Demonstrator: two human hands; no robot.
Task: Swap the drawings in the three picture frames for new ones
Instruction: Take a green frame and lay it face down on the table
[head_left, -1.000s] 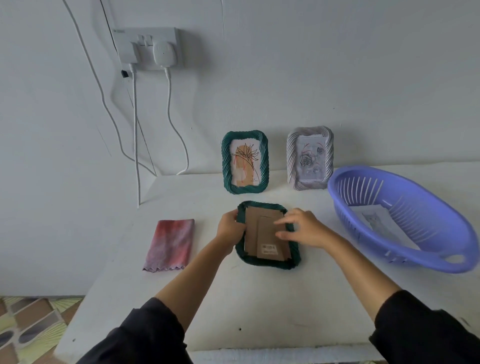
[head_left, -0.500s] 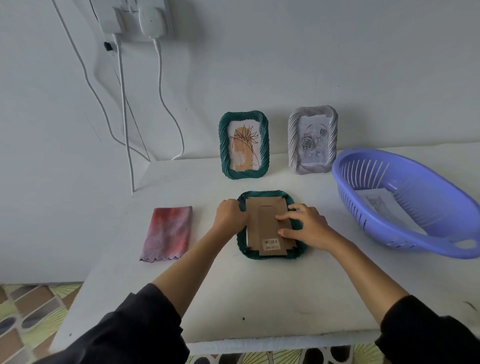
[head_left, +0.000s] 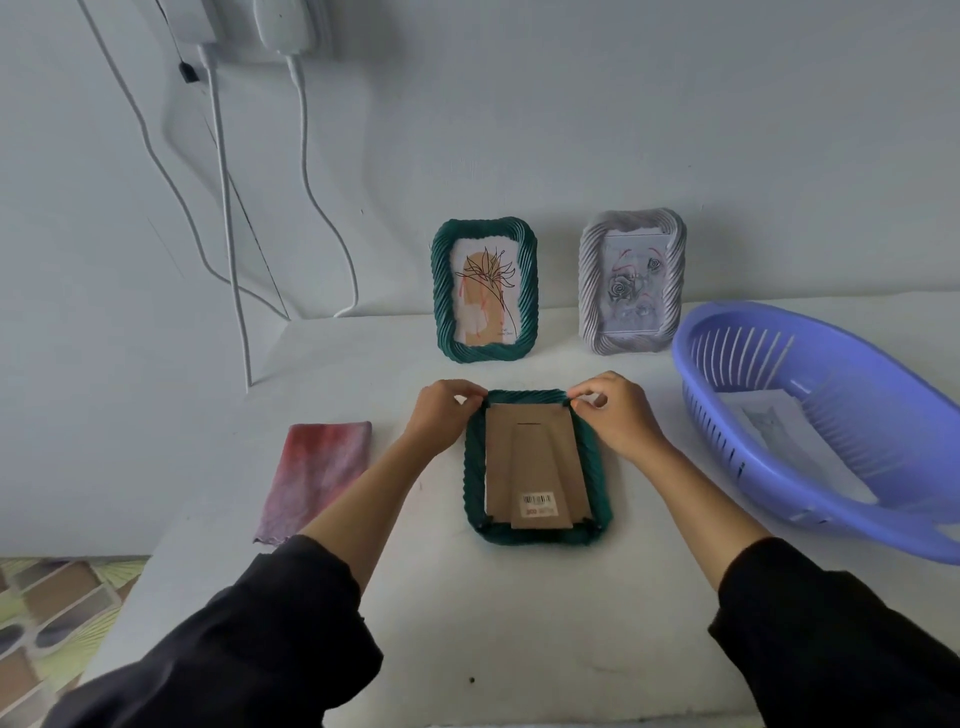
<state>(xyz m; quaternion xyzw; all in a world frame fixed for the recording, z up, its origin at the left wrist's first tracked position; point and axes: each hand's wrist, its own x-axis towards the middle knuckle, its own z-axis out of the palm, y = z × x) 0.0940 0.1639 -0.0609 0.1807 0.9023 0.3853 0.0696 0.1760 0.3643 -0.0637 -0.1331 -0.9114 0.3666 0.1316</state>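
As green frame (head_left: 537, 536) lies face-down, L hand (head_left: 441, 415), R hand (head_left: 621, 418) pinch far corners.

We see a white tabletop (head_left: 519, 623). At its middle a dark green ribbed picture frame (head_left: 535, 536) lies face down, cardboard back up. Beyond it stand a matching green frame (head_left: 484, 291) and, to its right, a pale grey ribbed frame (head_left: 631, 283). A lilac slotted plastic basket (head_left: 753, 457) sits at the right, and a red-pink folded cloth (head_left: 319, 473) lies at the left.

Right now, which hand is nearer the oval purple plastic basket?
Right. The right hand pinches the face-down green frame's far right corner, left of the purple plastic basket; the left hand is at the far left corner, across the frame.
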